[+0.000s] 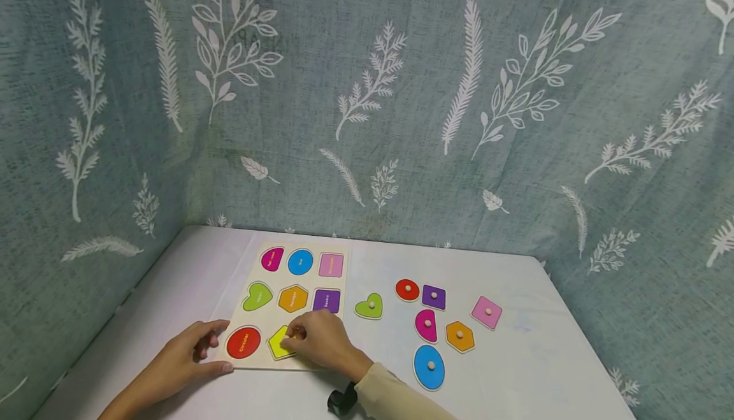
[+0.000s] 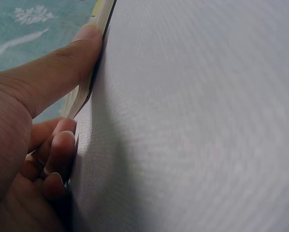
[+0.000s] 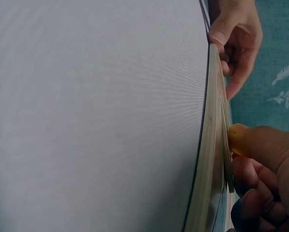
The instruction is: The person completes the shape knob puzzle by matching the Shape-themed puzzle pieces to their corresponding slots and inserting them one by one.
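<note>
A cream shape-puzzle board (image 1: 252, 324) lies on the white table, its printed recesses in several colours. At its near left corner, my left hand (image 1: 186, 356) holds the board, the thumb (image 2: 88, 41) against the front edge and the other fingers by the left side. Over the bottom row, beside the red circle recess (image 1: 243, 342), my right hand (image 1: 323, 340) pinches a yellow pentagon piece (image 1: 277, 343). The hand covers part of that piece, its knob and the board's near right corner. In the right wrist view the piece's thin edge (image 3: 226, 145) looks slightly tilted against the board.
Right of the board lie loose knobbed pieces: a green heart (image 1: 367, 308), red circle (image 1: 406, 294), purple square (image 1: 434, 302), magenta half round (image 1: 424, 329), orange hexagon (image 1: 461, 340), blue oval (image 1: 427, 378) and pink piece (image 1: 484, 318). Leaf-patterned curtain (image 1: 401, 120) surrounds the table (image 1: 539, 356).
</note>
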Available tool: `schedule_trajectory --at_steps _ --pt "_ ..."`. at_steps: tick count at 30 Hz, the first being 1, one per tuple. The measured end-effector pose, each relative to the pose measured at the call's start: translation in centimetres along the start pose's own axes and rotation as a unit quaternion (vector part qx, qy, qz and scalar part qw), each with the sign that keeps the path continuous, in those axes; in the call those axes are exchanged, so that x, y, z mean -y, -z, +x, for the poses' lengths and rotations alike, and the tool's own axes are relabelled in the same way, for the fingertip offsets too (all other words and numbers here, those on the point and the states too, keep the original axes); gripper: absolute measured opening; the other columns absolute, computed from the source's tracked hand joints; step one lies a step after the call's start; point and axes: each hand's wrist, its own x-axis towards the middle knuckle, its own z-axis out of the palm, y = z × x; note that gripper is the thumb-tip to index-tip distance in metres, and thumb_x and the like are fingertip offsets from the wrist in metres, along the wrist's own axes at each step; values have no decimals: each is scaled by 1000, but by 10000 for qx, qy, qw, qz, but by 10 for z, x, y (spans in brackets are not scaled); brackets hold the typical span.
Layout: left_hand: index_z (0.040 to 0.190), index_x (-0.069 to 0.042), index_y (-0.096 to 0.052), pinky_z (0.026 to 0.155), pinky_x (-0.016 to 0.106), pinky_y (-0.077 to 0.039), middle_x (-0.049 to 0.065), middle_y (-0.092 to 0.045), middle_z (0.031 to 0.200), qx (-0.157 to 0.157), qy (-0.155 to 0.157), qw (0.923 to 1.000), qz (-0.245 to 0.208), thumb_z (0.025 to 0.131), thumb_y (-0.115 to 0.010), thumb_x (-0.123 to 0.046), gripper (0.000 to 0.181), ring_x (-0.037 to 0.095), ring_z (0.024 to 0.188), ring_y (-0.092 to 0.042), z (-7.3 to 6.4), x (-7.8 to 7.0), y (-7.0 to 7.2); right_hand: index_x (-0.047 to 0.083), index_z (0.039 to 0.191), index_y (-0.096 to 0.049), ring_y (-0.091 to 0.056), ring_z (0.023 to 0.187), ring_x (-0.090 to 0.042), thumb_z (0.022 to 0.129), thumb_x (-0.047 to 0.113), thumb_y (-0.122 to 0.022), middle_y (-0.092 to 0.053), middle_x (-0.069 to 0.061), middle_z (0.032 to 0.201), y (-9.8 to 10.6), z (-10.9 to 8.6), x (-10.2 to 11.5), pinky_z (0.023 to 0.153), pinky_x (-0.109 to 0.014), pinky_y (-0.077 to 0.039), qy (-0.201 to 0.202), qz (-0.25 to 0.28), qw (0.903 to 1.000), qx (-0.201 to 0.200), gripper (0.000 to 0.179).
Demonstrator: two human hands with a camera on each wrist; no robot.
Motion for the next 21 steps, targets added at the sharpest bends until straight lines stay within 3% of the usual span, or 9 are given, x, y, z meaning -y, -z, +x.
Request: schedule_trajectory --at_steps 10,21 --pt "138 3 -57 68 24 -48 3 -48 92 -27 -141 9999 -11 65 -97 -41 95 17 79 -48 1 0 1 22 82 -76 -42 59 2 89 34 -82 -49 18 60 0 1 -1 58 -15 -35 162 -60 9998 -44 15" --pt "140 2 -56 69 24 -48 4 -48 93 17 -46 10000 -69 65 -97 -40 95 18 81 -48 1 1 0 22 84 -77 -43 60 3 90 32 -81 -49 18 61 0 2 -1 58 -15 -35 366 -246 9990 -3 13"
